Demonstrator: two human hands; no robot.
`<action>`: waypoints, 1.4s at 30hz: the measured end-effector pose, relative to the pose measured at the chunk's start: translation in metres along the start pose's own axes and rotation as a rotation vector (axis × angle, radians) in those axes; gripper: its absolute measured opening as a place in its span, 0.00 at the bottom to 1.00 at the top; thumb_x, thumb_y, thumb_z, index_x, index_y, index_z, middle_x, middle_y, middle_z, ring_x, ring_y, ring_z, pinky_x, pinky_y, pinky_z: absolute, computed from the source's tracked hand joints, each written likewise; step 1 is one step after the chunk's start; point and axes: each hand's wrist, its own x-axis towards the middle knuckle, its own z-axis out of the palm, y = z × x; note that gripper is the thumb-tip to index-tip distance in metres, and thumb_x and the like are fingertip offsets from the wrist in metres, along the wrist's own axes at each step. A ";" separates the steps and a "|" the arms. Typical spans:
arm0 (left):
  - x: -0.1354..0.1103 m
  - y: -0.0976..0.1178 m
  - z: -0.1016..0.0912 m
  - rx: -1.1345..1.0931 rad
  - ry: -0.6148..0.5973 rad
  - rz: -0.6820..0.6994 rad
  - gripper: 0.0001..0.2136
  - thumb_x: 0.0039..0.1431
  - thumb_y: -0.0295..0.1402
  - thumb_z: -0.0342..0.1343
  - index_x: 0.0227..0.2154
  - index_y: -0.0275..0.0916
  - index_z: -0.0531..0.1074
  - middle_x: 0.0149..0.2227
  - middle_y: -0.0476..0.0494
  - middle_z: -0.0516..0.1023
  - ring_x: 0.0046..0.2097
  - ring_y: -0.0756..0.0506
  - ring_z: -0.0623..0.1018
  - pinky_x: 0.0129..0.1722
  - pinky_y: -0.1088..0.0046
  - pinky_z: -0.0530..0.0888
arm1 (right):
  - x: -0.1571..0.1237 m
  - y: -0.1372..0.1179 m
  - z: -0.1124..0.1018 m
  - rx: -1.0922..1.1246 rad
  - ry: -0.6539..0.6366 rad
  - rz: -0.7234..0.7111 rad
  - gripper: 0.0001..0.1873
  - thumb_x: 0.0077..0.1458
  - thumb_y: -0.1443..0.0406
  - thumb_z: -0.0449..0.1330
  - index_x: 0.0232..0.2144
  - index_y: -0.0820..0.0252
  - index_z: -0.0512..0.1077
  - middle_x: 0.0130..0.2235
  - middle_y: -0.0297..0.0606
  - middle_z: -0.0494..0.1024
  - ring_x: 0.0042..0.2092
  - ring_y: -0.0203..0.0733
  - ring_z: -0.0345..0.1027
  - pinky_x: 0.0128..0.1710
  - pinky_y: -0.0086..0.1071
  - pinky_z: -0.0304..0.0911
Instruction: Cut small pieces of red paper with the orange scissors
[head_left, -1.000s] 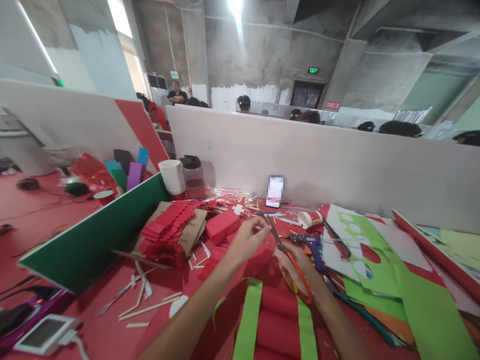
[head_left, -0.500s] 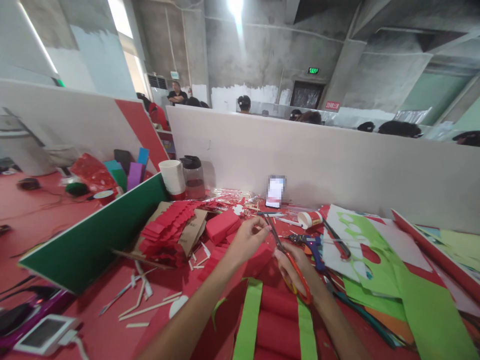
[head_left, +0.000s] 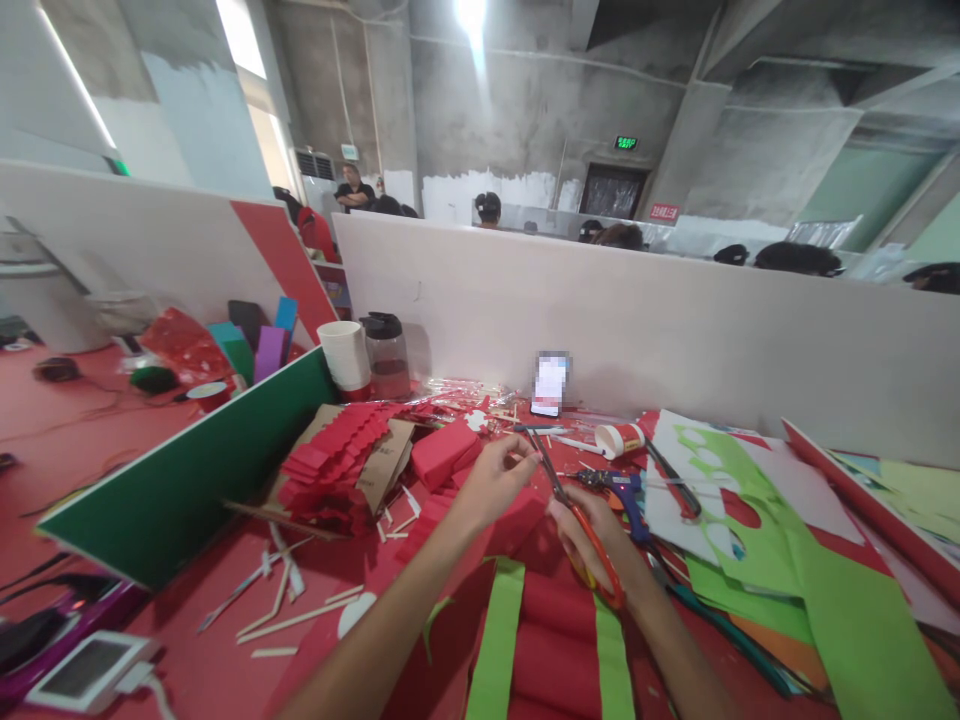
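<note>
My right hand (head_left: 587, 532) is wrapped round the orange handles of a pair of scissors (head_left: 609, 570), its dark blades pointing up and away from me. Close to the blade tips, my left hand (head_left: 501, 476) has thumb and finger pinched together. Whatever lies in that pinch is too small to make out. Below both hands sits a red ridged paper piece (head_left: 559, 640) with a light green strip along each side. Red paper (head_left: 517, 522) lies under my left wrist.
A green board (head_left: 202, 470) edges the left, beside crinkled red paper (head_left: 337, 450). A phone (head_left: 550, 385) leans on the white partition (head_left: 675, 330). To the right lie a blue glue gun (head_left: 628, 500), a black-handled cutter (head_left: 675, 483) and green paper sheets (head_left: 847, 600). Wooden sticks (head_left: 300, 617) litter the left.
</note>
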 end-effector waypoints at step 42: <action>0.002 -0.006 0.001 0.001 0.003 -0.005 0.12 0.57 0.41 0.56 0.27 0.38 0.65 0.23 0.53 0.65 0.26 0.51 0.67 0.27 0.76 0.63 | 0.006 0.013 0.002 0.016 0.015 0.010 0.18 0.61 0.51 0.56 0.29 0.59 0.68 0.19 0.28 0.65 0.19 0.32 0.55 0.19 0.25 0.51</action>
